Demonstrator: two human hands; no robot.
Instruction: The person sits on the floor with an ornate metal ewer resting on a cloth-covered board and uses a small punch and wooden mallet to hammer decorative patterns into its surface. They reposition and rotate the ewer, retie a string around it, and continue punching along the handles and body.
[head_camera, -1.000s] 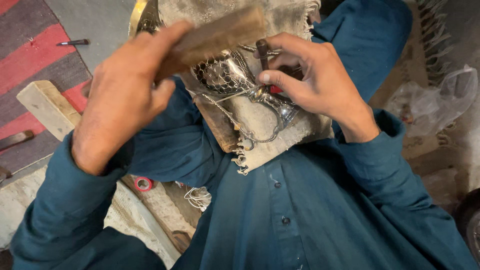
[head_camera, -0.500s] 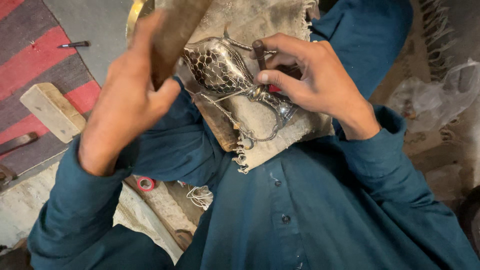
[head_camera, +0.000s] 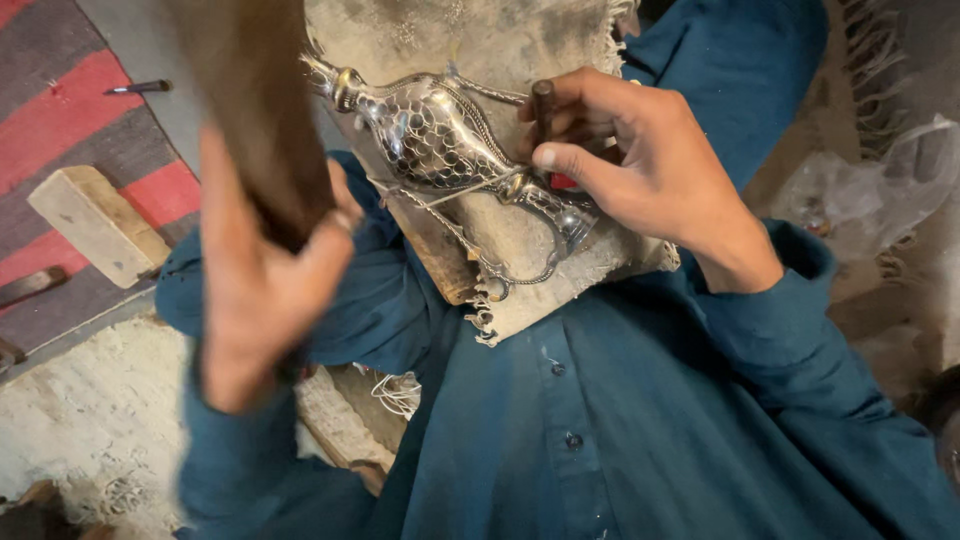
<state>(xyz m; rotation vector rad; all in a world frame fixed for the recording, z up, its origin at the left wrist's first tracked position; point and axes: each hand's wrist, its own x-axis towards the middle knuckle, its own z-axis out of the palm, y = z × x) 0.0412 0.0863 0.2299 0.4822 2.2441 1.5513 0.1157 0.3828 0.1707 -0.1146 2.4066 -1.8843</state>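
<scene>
A silver metal vessel (head_camera: 450, 150) with scale-like engraving and a curved handle lies on a dirty cloth-covered board (head_camera: 520, 290) propped on my lap. My right hand (head_camera: 640, 170) pinches a thin dark punch (head_camera: 543, 100) upright against the vessel's narrow neck. My left hand (head_camera: 255, 290) is lifted at the left and grips a brown wooden block (head_camera: 250, 100), blurred, raised above the board. My teal sleeves and shirt fill the lower view.
A pale wooden block (head_camera: 95, 225) lies on a red and grey striped rug (head_camera: 60, 130) at the left, with a small dark pen-like tool (head_camera: 140, 88) farther back. Crumpled clear plastic (head_camera: 870, 180) sits at the right. Rough pale floor (head_camera: 90, 410) lies at the lower left.
My left hand has swung the wooden block up and away from the vessel toward the left. The right hand and punch stay in place on the vessel.
</scene>
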